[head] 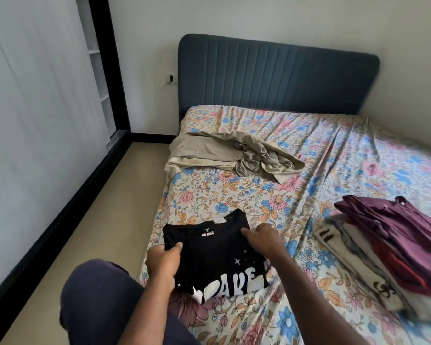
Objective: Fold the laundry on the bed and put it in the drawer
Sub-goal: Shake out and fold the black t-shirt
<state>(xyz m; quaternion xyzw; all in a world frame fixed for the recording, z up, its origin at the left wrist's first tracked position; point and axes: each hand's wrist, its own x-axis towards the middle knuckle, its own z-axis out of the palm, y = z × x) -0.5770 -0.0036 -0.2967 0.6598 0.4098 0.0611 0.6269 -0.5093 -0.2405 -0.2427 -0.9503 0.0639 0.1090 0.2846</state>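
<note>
A folded black T-shirt (217,255) with white lettering lies on the floral bed sheet (234,192) near the bed's left edge. My left hand (163,265) grips the shirt's left edge, thumb on top. My right hand (264,239) rests at the shirt's upper right corner, thumb on the fabric. A crumpled beige garment (237,153) lies loose farther up the bed. To the right sits a pile of clothes (393,247), with a purple garment on top and white and red ones under it.
A dark blue padded headboard (276,75) stands against the back wall. My knee in dark trousers (97,302) is at the bed's left side. A strip of beige floor (97,232) runs between the bed and a white wardrobe wall (35,120).
</note>
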